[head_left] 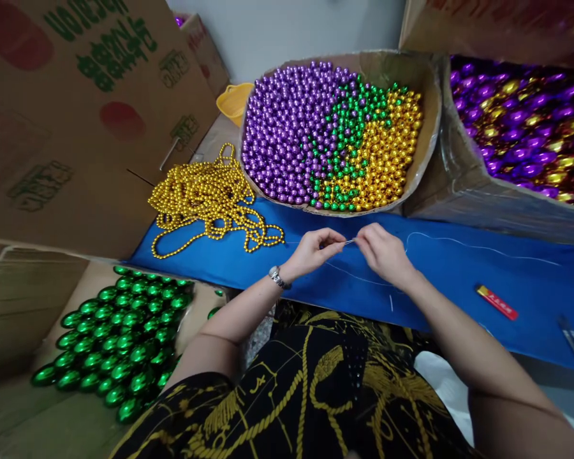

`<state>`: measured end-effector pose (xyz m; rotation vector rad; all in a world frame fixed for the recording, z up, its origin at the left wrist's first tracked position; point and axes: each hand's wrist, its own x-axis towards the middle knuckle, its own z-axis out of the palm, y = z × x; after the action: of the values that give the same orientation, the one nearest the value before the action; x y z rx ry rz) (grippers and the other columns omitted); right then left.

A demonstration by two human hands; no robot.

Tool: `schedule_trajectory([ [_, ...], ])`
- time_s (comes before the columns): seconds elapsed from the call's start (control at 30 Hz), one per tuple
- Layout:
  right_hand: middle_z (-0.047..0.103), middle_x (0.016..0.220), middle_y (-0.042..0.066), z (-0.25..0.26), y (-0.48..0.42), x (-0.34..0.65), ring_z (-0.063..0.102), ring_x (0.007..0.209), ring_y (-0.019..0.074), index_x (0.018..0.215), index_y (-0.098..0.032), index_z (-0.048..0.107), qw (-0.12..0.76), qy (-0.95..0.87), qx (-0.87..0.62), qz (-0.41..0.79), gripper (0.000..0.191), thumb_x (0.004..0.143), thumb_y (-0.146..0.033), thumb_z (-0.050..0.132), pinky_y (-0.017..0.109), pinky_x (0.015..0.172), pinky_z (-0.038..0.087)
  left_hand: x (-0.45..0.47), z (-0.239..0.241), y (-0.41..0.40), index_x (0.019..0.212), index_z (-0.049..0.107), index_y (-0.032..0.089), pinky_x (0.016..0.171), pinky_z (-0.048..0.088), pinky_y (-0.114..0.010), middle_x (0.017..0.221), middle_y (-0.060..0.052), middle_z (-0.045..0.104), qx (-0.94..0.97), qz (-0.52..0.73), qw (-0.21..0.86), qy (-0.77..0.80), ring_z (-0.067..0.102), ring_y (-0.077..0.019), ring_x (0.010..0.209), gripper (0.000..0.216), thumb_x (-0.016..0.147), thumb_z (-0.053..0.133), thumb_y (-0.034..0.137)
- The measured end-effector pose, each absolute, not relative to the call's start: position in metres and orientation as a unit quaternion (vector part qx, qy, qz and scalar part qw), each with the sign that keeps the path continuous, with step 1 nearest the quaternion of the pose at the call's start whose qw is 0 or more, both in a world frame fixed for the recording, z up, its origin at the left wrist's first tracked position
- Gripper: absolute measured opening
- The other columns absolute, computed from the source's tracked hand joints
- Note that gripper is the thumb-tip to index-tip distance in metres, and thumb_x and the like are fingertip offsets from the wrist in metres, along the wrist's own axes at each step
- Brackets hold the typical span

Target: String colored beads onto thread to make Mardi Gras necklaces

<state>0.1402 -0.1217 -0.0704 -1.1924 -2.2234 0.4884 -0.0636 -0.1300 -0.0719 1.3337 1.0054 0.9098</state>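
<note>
Thread (pixel 349 241): looking light, limp, slippery; calling for close-set fingertip pinches
Left hand (pixel 318 248): pinching it, fingertips together
Right hand (pixel 380 248): pinching likewise

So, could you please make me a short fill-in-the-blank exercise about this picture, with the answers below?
1. The left hand and right hand pinch a thin thread over a ____ surface.
2. A silver watch is on the ____ wrist.
3. The strung beads beside the open box are all ____.
4. That box holds loose purple beads, gold beads and ____ ones.

Missing words: blue; left; gold; green.
</note>
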Motion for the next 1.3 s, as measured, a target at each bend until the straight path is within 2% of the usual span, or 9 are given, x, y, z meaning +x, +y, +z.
schedule_trajectory([
  [0.1, 0.064, 0.073, 0.000, -0.066, -0.133, 0.144, 0.049, 0.051, 0.0087, 0.085, -0.021, 0.051, 0.374, -0.695, -0.433, 0.435, 0.030, 0.100, -0.043, 0.036, 0.022, 0.048, 0.037, -0.063, -0.076, -0.132, 0.088, 0.070, 0.014, 0.061, 0.044, -0.022, 0.081, -0.005, 0.070, 0.633, 0.412, 0.488, 0.439, 0.059, -0.0101, 0.069, 0.022, 0.084, 0.066, 0.035],
  [0.17, 0.069, 0.086, 0.003, -0.064, -0.142, 0.144, 0.054, 0.055, 0.0091, 0.085, -0.022, 0.050, 0.433, -0.640, -0.425, 0.471, 0.029, 0.101, -0.042, 0.035, 0.022, 0.048, 0.039, -0.060, -0.080, -0.134, 0.089, 0.070, 0.014, 0.059, 0.043, -0.022, 0.080, -0.005, 0.070, 0.633, 0.432, 0.462, 0.447, 0.057, -0.0096, 0.066, 0.022, 0.085, 0.065, 0.035],
  [0.23, 0.069, 0.107, 0.007, -0.063, -0.148, 0.143, 0.064, 0.079, 0.0131, 0.084, -0.022, 0.053, 0.440, -0.687, -0.425, 0.393, 0.026, 0.099, -0.038, 0.040, 0.025, 0.061, 0.048, -0.054, -0.083, -0.136, 0.089, 0.070, 0.014, 0.058, 0.042, -0.022, 0.079, -0.004, 0.069, 0.632, 0.445, 0.450, 0.447, 0.057, -0.0092, 0.064, 0.022, 0.085, 0.066, 0.035],
  [0.33, 0.065, 0.122, 0.009, -0.063, -0.150, 0.144, 0.063, 0.104, 0.0190, 0.085, -0.021, 0.060, 0.341, -0.816, -0.414, 0.214, 0.019, 0.095, -0.033, 0.049, 0.032, 0.082, 0.051, -0.047, -0.081, -0.140, 0.090, 0.071, 0.014, 0.063, 0.045, -0.024, 0.083, -0.006, 0.070, 0.626, 0.440, 0.483, 0.425, 0.059, -0.0104, 0.069, 0.023, 0.084, 0.066, 0.035],
  [0.43, 0.066, 0.117, 0.009, -0.062, -0.146, 0.144, 0.065, 0.094, 0.0185, 0.100, -0.022, 0.062, 0.235, -0.864, -0.423, 0.141, 0.019, 0.094, -0.033, 0.046, 0.033, 0.078, 0.051, -0.044, -0.076, -0.140, 0.092, 0.070, 0.013, 0.067, 0.048, -0.025, 0.086, -0.006, 0.071, 0.585, 0.426, 0.567, 0.394, 0.061, -0.0113, 0.072, 0.027, 0.082, 0.068, 0.038],
  [0.6, 0.065, 0.103, 0.007, -0.056, -0.144, 0.144, 0.062, 0.086, 0.0182, 0.109, -0.022, 0.058, 0.153, -0.877, -0.419, 0.180, 0.025, 0.093, -0.034, 0.044, 0.033, 0.072, 0.050, -0.045, -0.075, -0.137, 0.081, 0.068, 0.011, 0.056, 0.039, -0.021, 0.068, -0.002, 0.065, 0.531, 0.382, 0.652, 0.383, 0.051, -0.0066, 0.057, 0.031, 0.078, 0.072, 0.042],
  [0.77, 0.053, 0.113, 0.010, -0.067, -0.151, 0.157, 0.056, 0.084, 0.0152, 0.093, -0.021, 0.061, 0.236, -0.873, -0.404, 0.137, 0.019, 0.094, -0.035, 0.047, 0.028, 0.066, 0.048, -0.048, -0.075, -0.138, 0.082, 0.066, 0.013, 0.065, 0.042, -0.024, 0.076, -0.003, 0.066, 0.594, 0.365, 0.604, 0.387, 0.055, -0.0089, 0.067, 0.029, 0.084, 0.065, 0.042],
  [0.93, 0.051, 0.101, 0.007, -0.073, -0.147, 0.164, 0.055, 0.081, 0.0136, 0.094, -0.021, 0.062, 0.289, -0.851, -0.425, 0.107, 0.015, 0.095, -0.029, 0.049, 0.027, 0.068, 0.048, -0.047, -0.074, -0.143, 0.085, 0.066, 0.014, 0.071, 0.044, -0.026, 0.084, -0.005, 0.067, 0.654, 0.371, 0.521, 0.404, 0.058, -0.0124, 0.077, 0.028, 0.089, 0.059, 0.041],
  [1.3, 0.061, 0.092, 0.007, -0.068, -0.136, 0.156, 0.059, 0.086, 0.0169, 0.090, -0.021, 0.061, 0.310, -0.845, -0.413, 0.140, 0.022, 0.098, -0.031, 0.042, 0.031, 0.076, 0.050, -0.036, -0.084, -0.150, 0.084, 0.065, 0.013, 0.051, 0.031, -0.021, 0.076, -0.002, 0.062, 0.499, 0.394, 0.670, 0.383, 0.042, -0.0051, 0.055, 0.035, 0.080, 0.068, 0.047],
])
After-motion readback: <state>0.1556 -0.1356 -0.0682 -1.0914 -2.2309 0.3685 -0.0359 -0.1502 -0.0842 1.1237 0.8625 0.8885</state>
